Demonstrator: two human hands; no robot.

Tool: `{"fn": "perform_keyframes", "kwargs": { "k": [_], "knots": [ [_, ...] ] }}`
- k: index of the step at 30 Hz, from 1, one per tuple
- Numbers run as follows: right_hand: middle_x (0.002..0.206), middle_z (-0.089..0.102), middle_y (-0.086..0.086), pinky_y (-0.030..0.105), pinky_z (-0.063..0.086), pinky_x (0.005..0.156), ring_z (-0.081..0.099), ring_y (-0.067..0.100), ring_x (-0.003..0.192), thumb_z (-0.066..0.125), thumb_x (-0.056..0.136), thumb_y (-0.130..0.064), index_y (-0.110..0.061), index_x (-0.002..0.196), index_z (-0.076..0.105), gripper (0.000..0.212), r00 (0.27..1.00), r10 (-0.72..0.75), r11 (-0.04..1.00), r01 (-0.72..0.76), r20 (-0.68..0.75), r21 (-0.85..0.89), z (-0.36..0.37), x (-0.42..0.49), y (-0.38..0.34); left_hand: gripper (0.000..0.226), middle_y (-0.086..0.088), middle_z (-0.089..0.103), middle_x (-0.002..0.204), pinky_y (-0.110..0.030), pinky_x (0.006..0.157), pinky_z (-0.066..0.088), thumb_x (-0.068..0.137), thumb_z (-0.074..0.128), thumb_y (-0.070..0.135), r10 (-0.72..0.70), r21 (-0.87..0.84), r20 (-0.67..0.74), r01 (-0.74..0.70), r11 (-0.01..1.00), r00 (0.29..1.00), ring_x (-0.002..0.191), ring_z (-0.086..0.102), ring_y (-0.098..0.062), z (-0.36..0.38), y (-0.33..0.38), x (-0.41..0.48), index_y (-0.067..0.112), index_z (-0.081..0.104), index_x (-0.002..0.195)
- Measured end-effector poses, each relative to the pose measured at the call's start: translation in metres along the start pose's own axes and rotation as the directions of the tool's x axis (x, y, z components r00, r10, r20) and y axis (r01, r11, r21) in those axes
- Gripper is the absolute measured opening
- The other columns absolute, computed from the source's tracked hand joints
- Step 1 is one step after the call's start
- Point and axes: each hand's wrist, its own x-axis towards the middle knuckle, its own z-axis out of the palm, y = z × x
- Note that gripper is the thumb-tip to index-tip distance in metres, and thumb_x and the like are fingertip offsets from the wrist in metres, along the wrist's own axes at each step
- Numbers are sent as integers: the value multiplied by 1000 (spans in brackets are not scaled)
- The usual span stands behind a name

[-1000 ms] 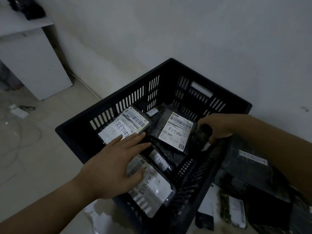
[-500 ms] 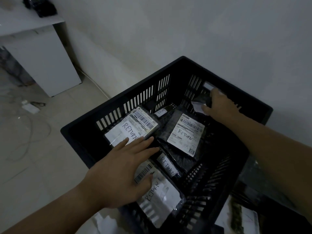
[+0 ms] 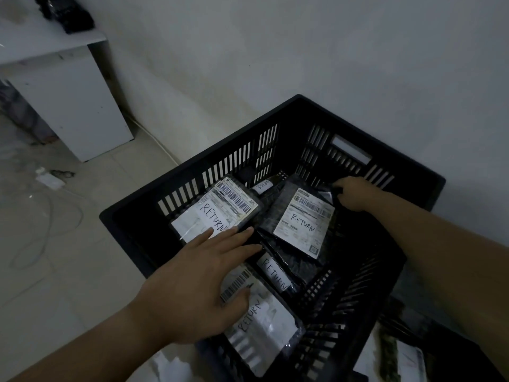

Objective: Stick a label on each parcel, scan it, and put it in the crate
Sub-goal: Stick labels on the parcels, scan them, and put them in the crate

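Note:
A black slatted crate (image 3: 179,186) stands on the floor against the wall. Inside lie several black parcels with white labels marked RETURN: one at the back left (image 3: 220,208), one in the middle (image 3: 303,221), a small one (image 3: 275,274) and one at the near side (image 3: 261,326). My left hand (image 3: 198,288) lies flat with straight fingers across the back-left and near parcels. My right hand (image 3: 358,194) reaches deep into the crate's far right corner, and its curled fingers pinch the edge of a black parcel (image 3: 329,195) low against the other parcels.
More parcels (image 3: 399,359) lie outside the crate at the lower right. A white cabinet (image 3: 68,106) with a dark object (image 3: 66,15) on top stands at the left. Loose cable (image 3: 41,230) runs over the tiled floor. A plain wall backs the crate.
My right hand carried the black parcel from the crate's right rim over to its far wall, then lowered it onto the pile. My left hand stayed flat on the parcels.

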Motion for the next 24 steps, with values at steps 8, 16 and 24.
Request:
{"fn": "perform_keyframes", "kwargs": {
  "k": [8, 16, 24],
  "knots": [
    [130, 60, 10, 40, 46, 101, 58, 28, 113, 55, 96, -29, -14, 131, 57, 38, 984, -88, 996, 85, 153, 23, -24, -59, -8, 79, 25, 4, 166, -26, 125, -1, 84, 31, 69, 23, -13, 0, -23, 1000, 1000, 151, 0, 10, -1, -2, 1, 43, 24, 158],
    [133, 59, -12, 32, 50, 95, 60, 10, 108, 59, 94, -36, -46, 144, 37, 55, 944, -251, 946, 286, -214, 154, -33, -226, -14, 73, 15, 16, 167, -32, 127, 7, 89, 35, 65, 95, 18, -46, -94, 995, 994, 154, 13, -3, -3, -3, -5, 36, 35, 156],
    [136, 44, -32, 10, 41, 90, 45, -13, 110, 56, 96, -45, -52, 150, 20, 65, 999, -39, 902, 28, 18, 431, 62, -376, 62, 58, 28, 26, 161, -31, 113, 35, 95, 48, 63, 138, -175, -142, -162, 971, 980, 147, 26, 4, 31, 91, 5, 43, 43, 149]
  ]
}}
